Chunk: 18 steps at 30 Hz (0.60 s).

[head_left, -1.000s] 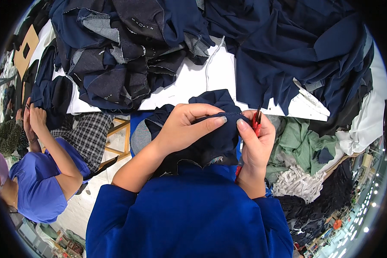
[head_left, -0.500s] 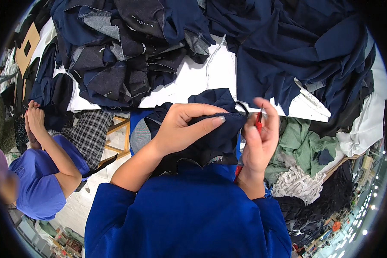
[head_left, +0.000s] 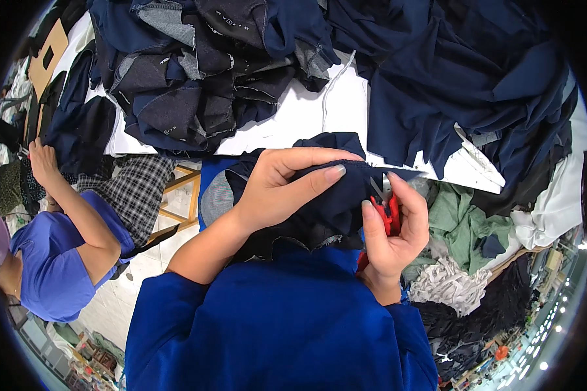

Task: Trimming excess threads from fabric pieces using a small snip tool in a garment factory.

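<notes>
My left hand [head_left: 274, 189] pinches the seam edge of a dark navy garment piece [head_left: 339, 202] between thumb and fingers, in front of my chest. The piece hangs down, with a frayed lower edge and a light grey patch at its left. In my right hand [head_left: 398, 251] sits a pair of red-handled thread snips [head_left: 393, 218], the fingers curled round it. Its blades point up at the right end of the seam. A narrow navy end [head_left: 401, 173] sticks out past the blades, by my right index fingertip.
On the white table [head_left: 290, 120] lie a heap of dark garment pieces [head_left: 182, 85] and navy cloth [head_left: 463, 78]. Green cloth [head_left: 460, 218] and off-white scraps [head_left: 450, 287] lie at right. A co-worker in a purple shirt [head_left: 62, 260] sits at left beside a wooden stool [head_left: 186, 189].
The snips have come upright, with their blades now at the seam's right end. My right fingers have curled closer round them. The co-worker's raised hand has shifted left and up.
</notes>
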Each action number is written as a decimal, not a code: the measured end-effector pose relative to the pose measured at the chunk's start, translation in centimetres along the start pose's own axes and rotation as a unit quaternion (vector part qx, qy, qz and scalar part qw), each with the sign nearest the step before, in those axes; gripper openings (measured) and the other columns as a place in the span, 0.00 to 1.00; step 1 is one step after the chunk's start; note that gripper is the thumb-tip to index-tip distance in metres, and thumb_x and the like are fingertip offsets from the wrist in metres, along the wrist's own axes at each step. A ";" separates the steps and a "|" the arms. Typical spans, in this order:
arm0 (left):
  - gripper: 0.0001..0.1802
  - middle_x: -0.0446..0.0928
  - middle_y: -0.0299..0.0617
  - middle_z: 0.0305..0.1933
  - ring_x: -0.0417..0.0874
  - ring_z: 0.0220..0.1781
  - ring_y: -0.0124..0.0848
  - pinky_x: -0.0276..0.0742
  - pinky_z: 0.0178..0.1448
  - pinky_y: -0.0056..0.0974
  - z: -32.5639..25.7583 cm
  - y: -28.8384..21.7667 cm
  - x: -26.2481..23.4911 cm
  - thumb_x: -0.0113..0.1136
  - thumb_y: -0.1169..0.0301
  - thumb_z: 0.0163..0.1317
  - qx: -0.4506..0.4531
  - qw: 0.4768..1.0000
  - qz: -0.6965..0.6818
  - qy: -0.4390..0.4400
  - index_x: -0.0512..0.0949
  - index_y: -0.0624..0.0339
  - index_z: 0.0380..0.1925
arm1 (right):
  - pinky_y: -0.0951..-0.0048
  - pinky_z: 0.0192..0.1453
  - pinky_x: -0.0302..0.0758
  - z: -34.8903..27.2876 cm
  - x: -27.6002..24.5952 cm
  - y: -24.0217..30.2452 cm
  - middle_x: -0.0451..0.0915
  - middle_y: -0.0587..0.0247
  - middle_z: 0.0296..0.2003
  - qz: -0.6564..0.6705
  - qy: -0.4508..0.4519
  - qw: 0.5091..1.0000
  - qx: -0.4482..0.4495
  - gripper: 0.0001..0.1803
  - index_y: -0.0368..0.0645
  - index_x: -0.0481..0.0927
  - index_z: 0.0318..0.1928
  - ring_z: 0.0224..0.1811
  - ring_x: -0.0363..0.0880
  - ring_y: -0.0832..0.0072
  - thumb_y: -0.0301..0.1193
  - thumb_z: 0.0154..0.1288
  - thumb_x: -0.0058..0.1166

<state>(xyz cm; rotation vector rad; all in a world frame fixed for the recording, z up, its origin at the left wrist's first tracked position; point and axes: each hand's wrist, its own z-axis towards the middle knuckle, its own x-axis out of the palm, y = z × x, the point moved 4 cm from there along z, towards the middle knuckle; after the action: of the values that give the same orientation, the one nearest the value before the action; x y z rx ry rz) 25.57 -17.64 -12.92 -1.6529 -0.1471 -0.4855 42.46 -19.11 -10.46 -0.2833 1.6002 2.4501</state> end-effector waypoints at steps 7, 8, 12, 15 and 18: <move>0.13 0.80 0.46 0.42 0.80 0.43 0.27 0.73 0.49 0.28 -0.1 -0.1 0.1 0.52 0.76 0.61 0.016 1.000 0.026 0.001 0.78 0.70 0.44 | 0.84 0.31 0.69 0.3 0.4 0.0 0.77 0.60 0.26 -0.011 0.000 1.000 -0.014 0.22 0.32 0.76 0.46 0.24 0.74 0.80 0.18 0.47 0.62; 0.13 0.80 0.46 0.42 0.80 0.43 0.27 0.73 0.48 0.28 -0.2 -0.1 0.1 0.52 0.76 0.61 0.020 0.999 0.032 0.002 0.78 0.70 0.44 | 0.83 0.31 0.70 0.3 0.4 -0.1 0.77 0.59 0.26 -0.009 -0.005 1.000 -0.013 0.21 0.32 0.76 0.46 0.25 0.75 0.79 0.18 0.47 0.62; 0.13 0.80 0.46 0.42 0.79 0.43 0.27 0.73 0.48 0.28 -0.1 0.0 0.0 0.52 0.76 0.61 0.022 0.999 0.039 0.006 0.78 0.70 0.44 | 0.83 0.33 0.71 0.3 0.3 0.0 0.78 0.58 0.27 -0.023 0.012 1.000 0.010 0.21 0.32 0.76 0.46 0.26 0.76 0.79 0.18 0.47 0.62; 0.13 0.80 0.46 0.42 0.79 0.43 0.27 0.73 0.48 0.28 -0.1 -0.1 0.1 0.53 0.76 0.61 0.019 0.999 0.042 0.003 0.78 0.70 0.44 | 0.83 0.34 0.71 0.4 0.3 -0.1 0.79 0.58 0.28 -0.013 0.002 1.000 0.003 0.21 0.32 0.76 0.46 0.28 0.76 0.78 0.18 0.47 0.62; 0.13 0.80 0.46 0.42 0.79 0.43 0.27 0.73 0.49 0.28 -0.2 0.0 0.1 0.53 0.76 0.61 0.028 0.999 0.033 0.003 0.78 0.70 0.44 | 0.83 0.35 0.71 0.4 0.3 -0.1 0.79 0.57 0.29 -0.020 0.010 1.000 -0.003 0.21 0.32 0.76 0.46 0.28 0.77 0.78 0.18 0.47 0.62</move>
<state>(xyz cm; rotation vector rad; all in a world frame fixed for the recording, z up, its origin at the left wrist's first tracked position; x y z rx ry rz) 25.62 -17.82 -12.92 -1.5968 -0.1010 -0.4318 42.13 -18.66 -10.46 -0.3381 1.5783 2.4302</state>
